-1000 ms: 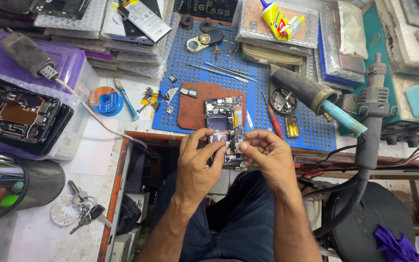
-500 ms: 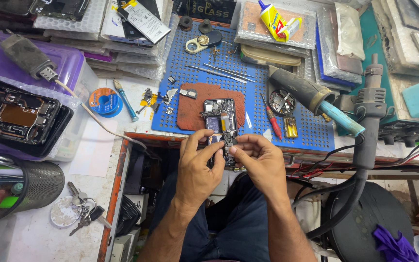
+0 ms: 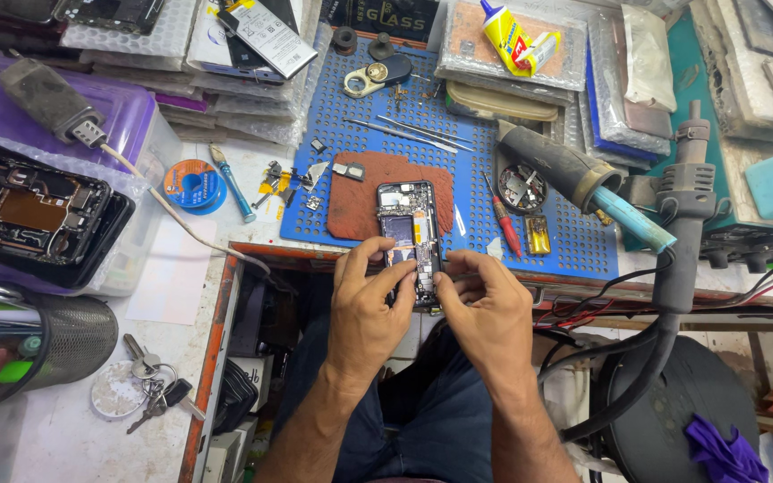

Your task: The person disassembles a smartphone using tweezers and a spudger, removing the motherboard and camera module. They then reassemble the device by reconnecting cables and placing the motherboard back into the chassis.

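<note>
An opened phone (image 3: 410, 231) with its back off, circuit board showing, lies upright across the near edge of a blue perforated work mat (image 3: 467, 161), partly on a brown pad (image 3: 360, 192). My left hand (image 3: 370, 309) grips its lower left side, thumb and fingers pinching the frame. Pressed against its lower right side, my right hand (image 3: 485, 309) has its fingertips on the phone's bottom end. Both hands meet at the phone's lower part and hide it.
A hot-air gun (image 3: 574, 174) rests right of the phone; a red screwdriver (image 3: 503, 219) and tweezers (image 3: 413, 134) lie on the mat. Another opened phone (image 3: 33, 215) sits at left by a solder spool (image 3: 193, 183). Keys (image 3: 149, 385) lie near a mesh cup (image 3: 38, 344).
My right hand has moved left and closed in on the phone's lower end, until its fingers meet my left hand. The phone stays in place.
</note>
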